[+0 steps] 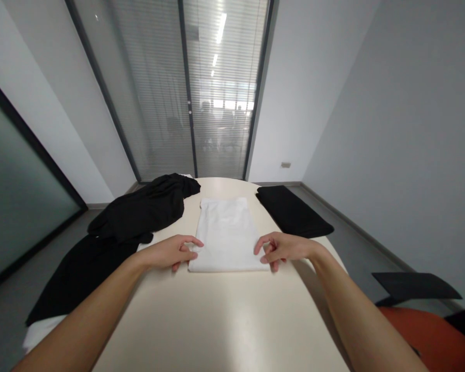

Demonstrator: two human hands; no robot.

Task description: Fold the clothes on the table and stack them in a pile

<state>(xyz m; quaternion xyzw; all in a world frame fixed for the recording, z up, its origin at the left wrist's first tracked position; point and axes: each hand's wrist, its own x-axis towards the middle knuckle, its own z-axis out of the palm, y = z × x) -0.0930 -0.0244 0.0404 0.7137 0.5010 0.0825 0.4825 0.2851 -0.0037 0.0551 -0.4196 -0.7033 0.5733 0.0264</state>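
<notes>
A white cloth (227,232), folded into a neat flat shape, lies in the middle of the pale table (217,305). My left hand (170,251) is at its left edge near the front corner, thumb and index finger apart, with the fingertips at the fabric. At the right front corner my right hand (281,248) rests with curved, parted fingers, its tips touching the cloth's edge. Neither hand has the fabric pinched between its fingers.
Crumpled black clothing (143,206) lies on the left side and hangs over the edge, with something white beneath. A folded black cloth (292,211) lies at the back right. An orange chair (430,336) with a black armrest stands at the lower right.
</notes>
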